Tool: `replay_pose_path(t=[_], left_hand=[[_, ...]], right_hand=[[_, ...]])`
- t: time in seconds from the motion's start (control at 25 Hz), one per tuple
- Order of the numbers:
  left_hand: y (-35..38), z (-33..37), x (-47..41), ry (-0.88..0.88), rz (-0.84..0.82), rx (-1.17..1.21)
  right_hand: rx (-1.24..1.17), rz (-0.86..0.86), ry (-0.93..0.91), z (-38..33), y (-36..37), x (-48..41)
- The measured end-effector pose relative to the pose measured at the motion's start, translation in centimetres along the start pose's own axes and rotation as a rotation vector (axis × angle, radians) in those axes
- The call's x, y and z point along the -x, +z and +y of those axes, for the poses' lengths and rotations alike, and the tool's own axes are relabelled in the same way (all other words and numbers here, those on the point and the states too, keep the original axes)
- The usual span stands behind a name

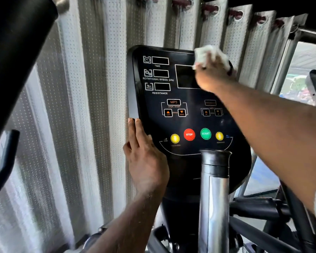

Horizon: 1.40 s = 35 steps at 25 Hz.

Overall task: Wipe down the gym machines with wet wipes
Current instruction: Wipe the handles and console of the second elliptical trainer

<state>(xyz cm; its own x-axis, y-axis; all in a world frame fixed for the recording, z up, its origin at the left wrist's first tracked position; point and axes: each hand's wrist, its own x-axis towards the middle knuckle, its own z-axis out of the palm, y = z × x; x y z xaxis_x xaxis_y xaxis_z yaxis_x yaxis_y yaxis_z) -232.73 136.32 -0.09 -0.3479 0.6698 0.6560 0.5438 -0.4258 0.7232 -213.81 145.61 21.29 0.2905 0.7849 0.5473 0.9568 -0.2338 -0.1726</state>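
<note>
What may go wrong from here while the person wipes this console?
The wet wipe, held by the right hand at the console's upper right, might leave moisture on the display window. Wiping lower, it could press the START button or the STOP button by accident.

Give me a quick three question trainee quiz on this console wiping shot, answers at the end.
1. True or false: the right hand presses the wet wipe near the console's top edge.
2. Which button sits immediately left of the green START button: A yellow, B red STOP, C blue?
3. Fill in: the left hand rests on the console's ___ edge.
Key: 1 true; 2 B; 3 left.
</note>
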Motion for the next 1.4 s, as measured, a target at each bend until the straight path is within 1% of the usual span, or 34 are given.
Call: replay_pose_path(t=[0.04,0.08,0.12,0.24,0.28,0.32,0.4,0.52,0.64,0.72,0.8,0.96,1.08,1.12,1.24,1.28,1.32,1.4], left_hand=[[0.2,0.0,-0.1,0.011,0.015,0.002],[0.3,0.0,-0.1,0.009,0.026,0.000],[0.3,-0.1,0.0,0.003,0.027,-0.003],[-0.3,-0.4,-0.1,0.056,-0.008,-0.041],[-0.4,-0.3,-0.1,0.068,-0.023,-0.043],[-0.5,-0.2,0.0,0.060,-0.031,-0.037],[-0.6,-0.2,0.0,0.020,-0.029,-0.021],[-0.9,0.1,0.1,0.040,-0.035,0.008],[-1.0,0.3,0.2,-0.003,-0.019,0.025],[-1.0,0.3,0.2,-0.015,-0.002,0.042],[-0.9,0.4,0.2,0.001,0.007,0.032],[-0.6,-0.1,0.1,0.040,0.009,-0.015],[-0.1,-0.5,0.0,0.018,-0.001,-0.019],[-0.1,-0.6,0.0,0.025,0.005,-0.025],[0.1,-0.9,-0.1,0.048,0.038,-0.031],[0.1,-0.9,-0.1,0.043,0.045,-0.036],[0.1,-0.8,-0.1,0.048,0.043,-0.045],[-0.2,-0.5,0.0,0.078,0.027,-0.063]], right_hand=[[-0.090,-0.046,0.193,1.4,-0.5,-0.3],[-0.135,-0.101,0.259,0.8,-0.5,-0.1],[-0.135,-0.111,0.189,-1.2,-0.3,0.6],[-0.102,-0.081,-0.328,-9.6,0.7,3.2],[-0.074,-0.062,-0.448,-11.0,1.1,3.9],[-0.042,-0.053,-0.520,-11.3,1.4,4.4],[-0.029,-0.088,-0.559,-9.9,2.2,5.8],[-0.015,-0.079,-0.679,-7.0,3.7,10.4],[0.057,-0.088,-0.790,-4.4,4.6,14.6],[0.098,-0.095,-0.804,-3.3,4.6,15.5],[0.109,-0.065,-0.809,-3.7,4.6,14.9],[0.075,-0.017,-0.744,-7.5,3.7,9.4],[0.111,0.034,-0.702,-8.7,2.0,4.8],[0.117,0.027,-0.668,-8.7,1.3,3.3],[0.088,-0.002,-0.471,-8.6,-0.4,1.1],[0.059,-0.032,-0.461,-9.1,-0.4,1.6],[0.050,-0.056,-0.509,-9.8,0.1,2.6],[0.060,-0.063,-0.671,-10.7,1.7,5.5]])
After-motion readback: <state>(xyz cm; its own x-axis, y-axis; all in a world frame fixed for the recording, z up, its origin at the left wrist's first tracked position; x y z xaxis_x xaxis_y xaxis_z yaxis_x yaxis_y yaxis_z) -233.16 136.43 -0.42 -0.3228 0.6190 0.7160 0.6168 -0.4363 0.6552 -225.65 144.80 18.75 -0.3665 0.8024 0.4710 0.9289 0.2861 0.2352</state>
